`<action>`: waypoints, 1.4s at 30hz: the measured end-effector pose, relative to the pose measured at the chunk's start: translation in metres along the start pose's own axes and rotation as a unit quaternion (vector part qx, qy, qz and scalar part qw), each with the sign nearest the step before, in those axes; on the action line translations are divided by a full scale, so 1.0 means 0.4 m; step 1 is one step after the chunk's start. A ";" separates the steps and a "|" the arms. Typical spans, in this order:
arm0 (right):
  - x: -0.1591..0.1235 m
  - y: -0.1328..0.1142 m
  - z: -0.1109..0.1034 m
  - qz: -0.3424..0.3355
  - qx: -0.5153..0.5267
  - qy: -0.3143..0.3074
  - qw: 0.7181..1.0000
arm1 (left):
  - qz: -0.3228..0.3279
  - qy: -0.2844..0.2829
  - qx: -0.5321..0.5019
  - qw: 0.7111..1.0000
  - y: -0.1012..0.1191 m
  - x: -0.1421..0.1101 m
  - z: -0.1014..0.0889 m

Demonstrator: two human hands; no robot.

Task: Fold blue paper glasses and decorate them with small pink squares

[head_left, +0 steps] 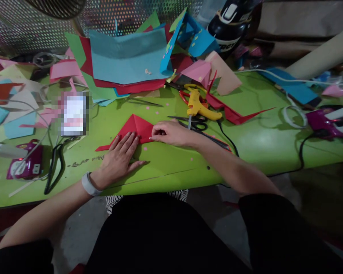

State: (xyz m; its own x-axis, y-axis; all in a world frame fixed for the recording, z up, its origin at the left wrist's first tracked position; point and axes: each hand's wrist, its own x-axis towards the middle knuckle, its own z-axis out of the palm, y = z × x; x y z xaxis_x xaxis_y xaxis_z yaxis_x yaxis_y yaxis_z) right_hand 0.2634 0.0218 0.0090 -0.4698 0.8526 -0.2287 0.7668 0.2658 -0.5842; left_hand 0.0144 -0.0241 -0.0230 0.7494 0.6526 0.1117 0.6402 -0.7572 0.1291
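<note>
A folded sheet of red paper lies on the green table, peaked at the top with a narrow strip sticking out on its left. My left hand rests flat on its lower left part, fingers stretched out and together, thumb apart. At the paper's right corner, my right hand pinches the edge between thumb and fingertips. Just past the right hand lie a yellow hot glue gun and black-handled scissors. A second folded red paper piece with long thin points is beyond the glue gun.
Stacked coloured sheets stand at the back. A phone lies to the left, above a black strap. Purple power sockets sit at left and right, with cables crossing the table. A dark jug stands behind.
</note>
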 end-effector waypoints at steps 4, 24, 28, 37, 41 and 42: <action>0.002 0.005 -0.003 0.014 -0.022 -0.009 1.000 | 0.003 0.003 0.002 1.000 -0.001 0.000 0.000; -0.079 0.021 -0.087 0.088 -0.162 0.087 0.979 | -0.004 -0.011 -0.017 1.000 -0.003 0.004 -0.005; -0.076 -0.050 0.014 -0.051 -0.159 0.125 0.978 | -0.006 -0.015 -0.010 1.000 -0.006 0.006 -0.004; -0.082 -0.061 0.157 -0.089 -0.228 0.047 0.968 | 0.016 0.016 0.002 1.000 -0.027 -0.002 0.021; -0.086 -0.060 0.155 -0.094 -0.238 0.057 0.965 | 0.012 0.006 0.002 1.000 -0.025 0.000 0.017; -0.087 -0.059 0.158 -0.096 -0.239 0.059 0.964 | 0.011 0.003 0.002 1.000 -0.024 0.000 0.015</action>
State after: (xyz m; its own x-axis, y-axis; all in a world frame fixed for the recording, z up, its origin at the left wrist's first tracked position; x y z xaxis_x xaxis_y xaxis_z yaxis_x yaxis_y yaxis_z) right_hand 0.2339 -0.0424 -0.0185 -0.5927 0.8042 -0.0454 0.7972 0.5777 -0.1752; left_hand 0.0094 -0.0169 -0.0302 0.7625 0.6356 0.1207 0.6240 -0.7718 0.1221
